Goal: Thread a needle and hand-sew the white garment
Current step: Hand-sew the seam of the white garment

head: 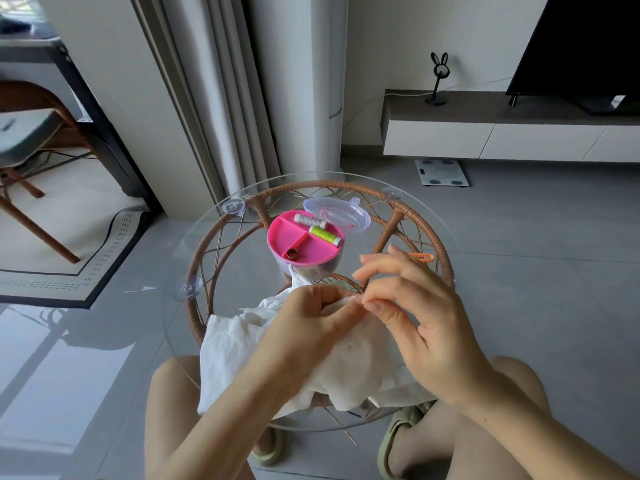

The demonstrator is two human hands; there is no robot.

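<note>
The white garment point(239, 344) lies bunched on the near part of the round glass table point(207, 237). My left hand point(308, 327) grips a fold of the cloth, fingers curled around it. My right hand point(412, 306) is just right of it, thumb and forefinger pinched together at the cloth where the two hands meet; the other fingers spread upward. The needle and thread are too fine to make out. Behind the garment stands an open pink sewing box point(304, 249) holding a grey spool point(311, 221), a green spool point(325, 235) and a thimble point(291, 253).
The box's clear lid point(341, 213) lies hinged open behind it. An orange clip-like item point(423, 257) rests on the glass at the right. The table has a wicker frame point(408, 223) beneath. My knees and slippered feet are under the near edge.
</note>
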